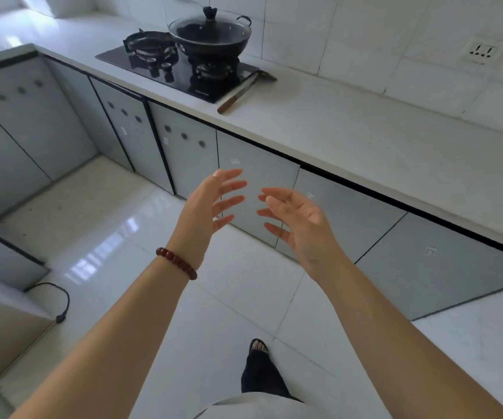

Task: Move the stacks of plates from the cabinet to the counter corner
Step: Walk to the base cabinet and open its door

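We note both hands, left hand and right hand, with fingers spread and empty before a shut cabinet door; no plates visible, so opening the wrong door risks delay.

A counter runs along the wall, with a row of cabinet doors below it. On the counter's left part sits a stove; a pot stands on its right burner. A knife lies just right of the stove. Both hands, left and right, hang apart before the doors. A socket is on the wall, far right.
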Motion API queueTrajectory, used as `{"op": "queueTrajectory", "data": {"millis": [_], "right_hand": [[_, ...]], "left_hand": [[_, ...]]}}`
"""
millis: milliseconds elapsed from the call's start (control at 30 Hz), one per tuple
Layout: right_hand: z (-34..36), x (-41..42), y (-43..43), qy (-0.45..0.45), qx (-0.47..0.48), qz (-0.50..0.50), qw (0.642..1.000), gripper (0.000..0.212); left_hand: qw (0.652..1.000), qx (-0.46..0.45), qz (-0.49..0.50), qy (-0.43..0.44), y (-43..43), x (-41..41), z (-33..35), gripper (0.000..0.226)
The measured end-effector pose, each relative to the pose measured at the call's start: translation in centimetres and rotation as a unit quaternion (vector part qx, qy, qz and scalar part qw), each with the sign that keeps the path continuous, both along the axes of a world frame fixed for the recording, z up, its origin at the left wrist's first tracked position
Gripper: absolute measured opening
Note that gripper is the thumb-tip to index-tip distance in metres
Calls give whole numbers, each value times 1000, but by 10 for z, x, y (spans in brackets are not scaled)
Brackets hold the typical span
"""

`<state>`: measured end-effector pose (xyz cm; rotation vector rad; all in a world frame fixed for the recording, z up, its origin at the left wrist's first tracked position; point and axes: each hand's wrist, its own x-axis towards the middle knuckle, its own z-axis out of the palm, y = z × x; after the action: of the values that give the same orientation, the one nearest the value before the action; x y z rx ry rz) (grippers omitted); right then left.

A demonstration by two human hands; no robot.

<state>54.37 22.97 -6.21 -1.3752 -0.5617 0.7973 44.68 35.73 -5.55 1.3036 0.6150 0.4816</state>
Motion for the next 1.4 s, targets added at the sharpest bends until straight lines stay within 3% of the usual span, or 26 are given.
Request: {"op": "queueTrajectory", "data": {"millis": [267, 733, 1400], "right_hand": [[1, 83, 92, -3, -8, 87, 996, 19], [-17, 137, 274, 18, -18, 203, 979, 16], [-10, 127, 594, 35, -5, 323, 946, 23]], "left_hand": [[996, -11, 87, 14, 74, 62, 2, 37], [983, -22, 180, 24, 230, 97, -15, 42], [951, -14, 306, 38, 507, 73, -3, 40]]}}
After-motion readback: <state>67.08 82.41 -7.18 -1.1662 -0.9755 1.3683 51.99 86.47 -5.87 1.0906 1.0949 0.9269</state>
